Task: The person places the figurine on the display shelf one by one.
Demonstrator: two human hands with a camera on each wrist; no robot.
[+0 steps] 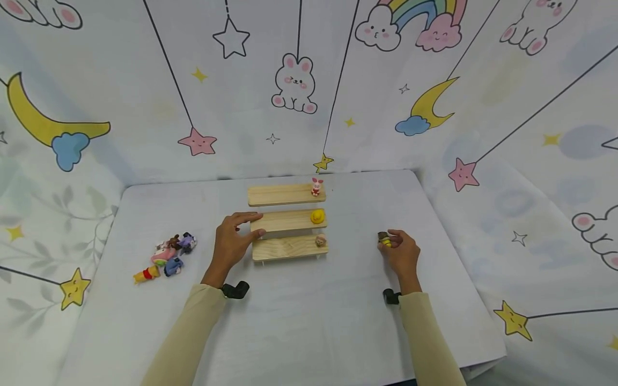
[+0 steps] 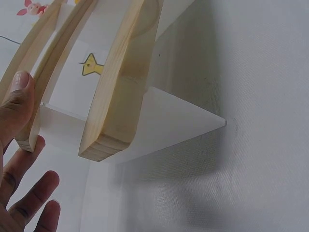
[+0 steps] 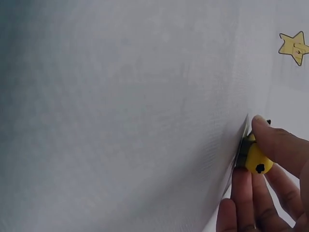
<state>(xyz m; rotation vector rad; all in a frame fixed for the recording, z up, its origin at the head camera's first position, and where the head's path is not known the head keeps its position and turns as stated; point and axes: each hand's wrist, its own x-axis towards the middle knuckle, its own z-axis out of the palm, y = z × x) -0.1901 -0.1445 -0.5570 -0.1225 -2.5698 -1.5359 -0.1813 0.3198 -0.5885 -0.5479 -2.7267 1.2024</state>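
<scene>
A three-tier wooden display shelf (image 1: 289, 247) with clear supports stands mid-table. My left hand (image 1: 232, 241) grips the left end of its middle board (image 2: 48, 63), thumb on one face and a finger behind, the other fingers spread. At the boards' right ends sit a pink pig figurine (image 1: 316, 187) on the top tier, a yellow rounded piece (image 1: 317, 216) on the middle one and a small brownish figurine (image 1: 321, 240) on the lowest. Right of the shelf, my right hand (image 1: 404, 254) pinches a yellow-and-dark striped figurine (image 3: 258, 159) close over the table, between thumb and fingers.
On the left of the white-covered table (image 1: 309, 321) lies a group of several figurines, among them a yellow bear in red (image 1: 146, 275), a blue one (image 1: 173, 266) and a pink one (image 1: 163, 254). A printed cloth backdrop (image 1: 251, 107) rises behind and at both sides.
</scene>
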